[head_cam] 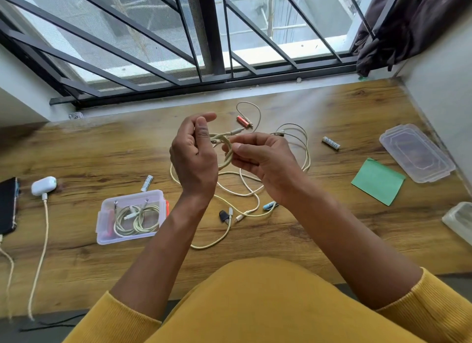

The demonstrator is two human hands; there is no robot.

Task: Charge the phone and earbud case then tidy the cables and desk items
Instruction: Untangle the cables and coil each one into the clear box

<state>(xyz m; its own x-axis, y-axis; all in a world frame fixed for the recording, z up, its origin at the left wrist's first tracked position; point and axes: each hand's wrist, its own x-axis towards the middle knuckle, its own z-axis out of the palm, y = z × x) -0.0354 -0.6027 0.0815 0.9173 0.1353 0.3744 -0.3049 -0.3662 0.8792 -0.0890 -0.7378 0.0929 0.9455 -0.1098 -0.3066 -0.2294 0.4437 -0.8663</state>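
Observation:
Above the wooden desk (319, 230), my left hand (192, 155) and my right hand (263, 159) both grip a small coil of cream cable (226, 143) held between them. More cream cable (245, 189) trails loose on the desk below. At the far left a white earbud case (43, 185) lies with a cable (42, 240) plugged into it. Beside it the dark phone (7, 206) lies at the frame edge, also with a cable at its near end. A clear box (131, 216) holds coiled cables.
Batteries lie scattered: white ones (147, 183) (331, 142), a red one (242, 121), a blue one (269, 205). A small black item (223, 215) lies near the cable ends. A clear lid (417, 152), green sticky notes (378, 181) and another container (458, 220) sit at the right.

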